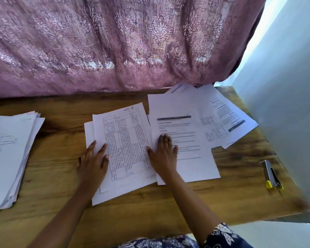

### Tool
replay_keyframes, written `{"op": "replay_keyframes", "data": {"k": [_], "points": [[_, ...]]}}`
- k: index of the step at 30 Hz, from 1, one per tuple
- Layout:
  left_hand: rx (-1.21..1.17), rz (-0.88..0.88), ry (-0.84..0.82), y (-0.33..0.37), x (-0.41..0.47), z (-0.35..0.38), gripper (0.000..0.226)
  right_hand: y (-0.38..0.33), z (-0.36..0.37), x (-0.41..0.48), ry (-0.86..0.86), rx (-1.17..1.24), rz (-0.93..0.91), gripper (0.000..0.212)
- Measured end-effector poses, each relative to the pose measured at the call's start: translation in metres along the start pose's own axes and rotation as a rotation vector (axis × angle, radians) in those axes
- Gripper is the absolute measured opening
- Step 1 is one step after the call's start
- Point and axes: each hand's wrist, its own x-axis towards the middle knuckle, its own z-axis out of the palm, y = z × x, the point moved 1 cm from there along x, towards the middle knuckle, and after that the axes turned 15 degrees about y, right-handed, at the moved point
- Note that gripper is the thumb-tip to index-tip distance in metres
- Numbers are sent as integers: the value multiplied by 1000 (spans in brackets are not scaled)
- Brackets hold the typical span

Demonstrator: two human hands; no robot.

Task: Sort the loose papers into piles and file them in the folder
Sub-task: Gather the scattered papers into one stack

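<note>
Three groups of paper on the tabletop (pixel 150 212): thick stack (pixel 9 154) at frame left, middle pile (pixel 122 149) at center, fanned loose papers (pixel 195 126) center-right. Left hand (pixel 93 161) and right hand (pixel 164 154) lie flat, fingers released, grasping nothing, pressing either side of the middle pile, likely to square it. Stapler (pixel 271 174) at right edge. No folder visible.

Three paper piles (pixel 9 158) (pixel 125 140) (pixel 190 126), two hands (pixel 93 163) (pixel 164 154), one stapler (pixel 271 174), one table (pixel 150 212), one curtain (pixel 115 42).
</note>
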Motion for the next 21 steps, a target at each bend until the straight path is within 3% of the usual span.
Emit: {"op": "replay_keyframes", "data": {"k": [3,7,9,11,12,14,16,18,21], "points": [[-70,-16,121,-3,-2,3,41,-39,16,-21,-91,96,-126,100],[-270,-175,190,-1,-5,-8,34,-76,23,-31,-240,329,-202,73],[-373,-250,187,3,-4,-15,49,-80,10,-27,-312,691,-98,63],[-369,-272,105,6,-2,-16,74,-66,-7,-17,-250,964,18,53],[-315,-246,55,5,0,-14,86,-53,-13,-9,-136,942,14,50],[-164,-153,-25,3,3,-8,101,-19,-16,14,89,630,-19,50],[-104,-110,-42,-2,5,-2,101,14,-13,35,142,251,34,57],[-125,-101,3,-5,5,1,90,38,-10,48,145,66,137,65],[-140,-85,94,-9,3,5,58,58,-10,58,166,13,177,71]]}}
